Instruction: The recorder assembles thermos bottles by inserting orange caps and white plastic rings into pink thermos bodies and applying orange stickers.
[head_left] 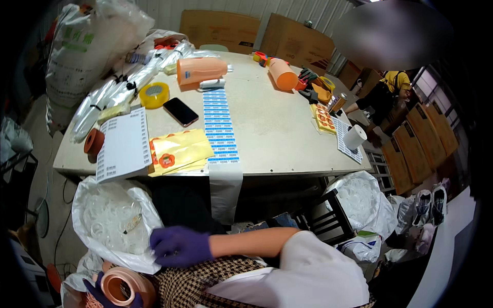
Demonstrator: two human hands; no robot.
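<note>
My left hand [96, 292], in a purple glove, is wrapped around a pink pot [145, 289] low down by my lap, with fingers showing on both sides of it and its round mouth facing up at me. My right hand [181, 247] is at the near right edge of a big white bag [79, 215] full of see-through bits [105, 218]. That hand is a blur, so I can't tell if it is wide or narrow, or if it has one of the bits in it. I think I'm at the step of getting a bit for the pot, or tucking one away. The next move seems to call for my left hand to keep the pot still, and for my right hand to pinch just one bit and not a bunch. Up on the surface [262, 123], two peach bottles [200, 71] lie on their sides, well apart from my hands, and a blue label strip [221, 123] hangs over the front edge.
</note>
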